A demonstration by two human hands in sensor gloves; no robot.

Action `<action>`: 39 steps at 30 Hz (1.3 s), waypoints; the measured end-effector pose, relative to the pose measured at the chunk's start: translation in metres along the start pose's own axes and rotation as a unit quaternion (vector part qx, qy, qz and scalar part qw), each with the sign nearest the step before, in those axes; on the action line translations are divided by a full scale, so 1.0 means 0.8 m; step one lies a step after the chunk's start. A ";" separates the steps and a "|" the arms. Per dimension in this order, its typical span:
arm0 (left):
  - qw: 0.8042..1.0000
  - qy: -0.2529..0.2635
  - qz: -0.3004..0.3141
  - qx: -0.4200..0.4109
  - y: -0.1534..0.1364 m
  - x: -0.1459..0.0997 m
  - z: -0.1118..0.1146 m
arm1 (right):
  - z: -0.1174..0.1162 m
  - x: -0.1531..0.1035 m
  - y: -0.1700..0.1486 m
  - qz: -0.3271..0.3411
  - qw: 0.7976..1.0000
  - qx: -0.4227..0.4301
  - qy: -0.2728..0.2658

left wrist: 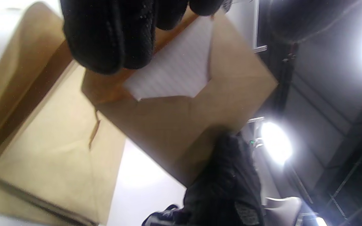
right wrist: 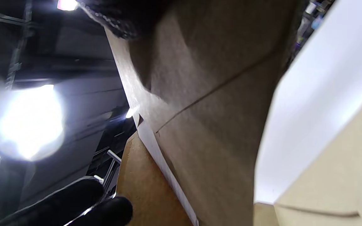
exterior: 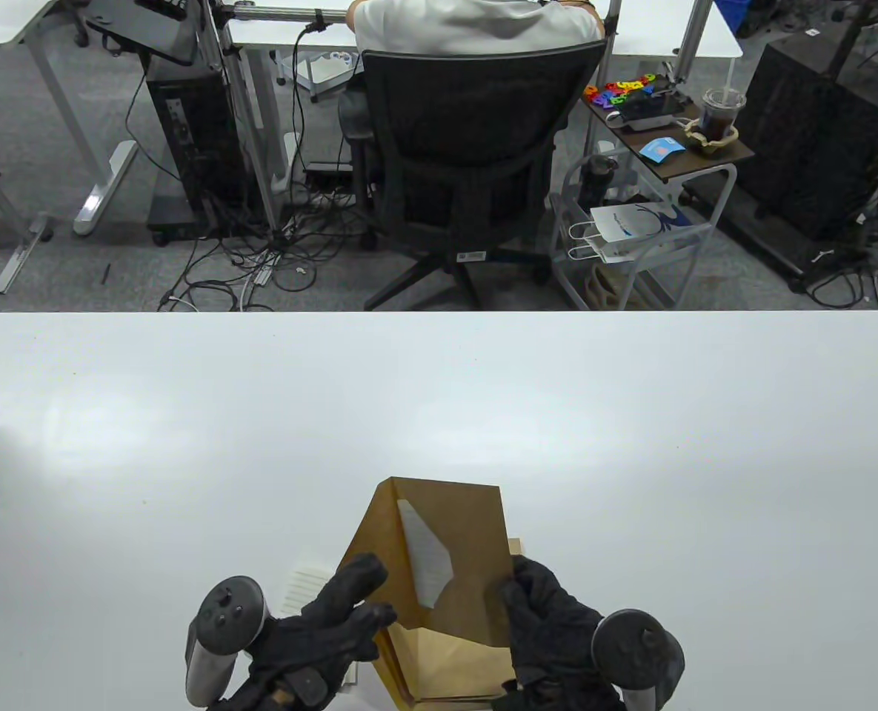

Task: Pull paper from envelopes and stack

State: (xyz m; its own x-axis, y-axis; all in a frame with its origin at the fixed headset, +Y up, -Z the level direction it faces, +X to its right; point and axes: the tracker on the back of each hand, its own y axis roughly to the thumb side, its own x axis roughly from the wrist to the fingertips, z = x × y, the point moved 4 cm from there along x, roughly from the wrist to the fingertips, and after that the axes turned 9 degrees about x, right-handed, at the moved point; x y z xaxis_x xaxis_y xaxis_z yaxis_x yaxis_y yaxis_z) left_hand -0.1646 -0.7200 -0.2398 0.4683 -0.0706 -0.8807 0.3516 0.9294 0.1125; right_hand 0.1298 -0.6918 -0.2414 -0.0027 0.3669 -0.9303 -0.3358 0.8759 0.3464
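I hold a brown envelope raised above the table, its flap open to the left. White lined paper shows inside the opening and also in the left wrist view. My left hand pinches the open flap; its fingers lie over the flap's edge. My right hand grips the envelope's lower right edge, and also shows in the left wrist view. A stack of tan envelopes lies under it. A lined sheet lies on the table left of the stack.
The stack of envelopes also shows in the left wrist view and the right wrist view. Beyond the table's far edge a person sits in a black office chair.
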 end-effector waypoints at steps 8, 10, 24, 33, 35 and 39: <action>1.000 -0.014 -0.022 -0.008 -0.015 0.008 0.016 | -0.019 -0.003 0.017 0.036 0.992 0.082 0.090; 1.000 -0.002 -0.016 -0.005 -0.014 0.009 0.013 | -0.023 0.000 0.012 0.024 0.984 0.136 0.115; 0.999 0.045 0.005 -0.013 -0.010 0.009 -0.003 | -0.029 0.003 -0.005 -0.022 0.967 0.211 0.139; 0.979 0.137 0.036 0.145 0.014 -0.001 -0.029 | -0.015 -0.001 -0.001 -0.018 0.998 0.024 0.055; 0.972 0.151 0.040 0.174 0.018 -0.002 -0.034 | -0.015 -0.002 0.003 -0.020 0.998 -0.037 0.048; 0.969 0.159 0.028 0.186 0.017 -0.002 -0.045 | -0.013 -0.002 0.007 -0.014 0.994 -0.106 0.031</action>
State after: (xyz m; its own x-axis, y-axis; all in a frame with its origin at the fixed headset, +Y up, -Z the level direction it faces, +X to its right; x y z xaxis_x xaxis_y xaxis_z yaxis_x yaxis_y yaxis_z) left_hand -0.1900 -0.6945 -0.2538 0.2422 0.1458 -0.9592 0.6288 0.7293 0.2696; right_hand 0.1186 -0.6910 -0.2392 -0.0472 0.3178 -0.9470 -0.5267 0.7976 0.2940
